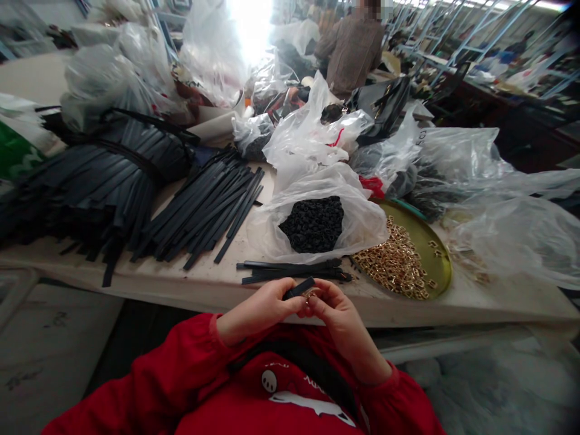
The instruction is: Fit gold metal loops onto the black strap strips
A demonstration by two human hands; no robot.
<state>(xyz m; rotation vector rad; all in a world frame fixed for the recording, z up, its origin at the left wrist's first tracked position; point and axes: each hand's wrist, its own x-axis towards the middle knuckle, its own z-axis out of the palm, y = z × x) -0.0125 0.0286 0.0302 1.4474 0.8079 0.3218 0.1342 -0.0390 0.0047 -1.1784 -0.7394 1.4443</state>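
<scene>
Close to my body, at the table's front edge, my left hand (276,300) is closed on a black strap (299,288). My right hand (333,303) pinches a small gold buckle (310,296) against the strap's end. Fingers partly hide how the two fit together. Just beyond my hands lies a small row of black straps (290,272) with dark ends at the right. A plastic bag (362,226) stands open behind them, filled with small black loops (315,223). To its right, a round gold tray (441,257) holds a heap of gold buckles (396,260).
Loose black strips (203,205) fan out at the left, beside a large tied bundle of strips (99,175). Clear plastic bags (453,157) crowd the back and right of the table (203,284). A person (356,51) is farther back.
</scene>
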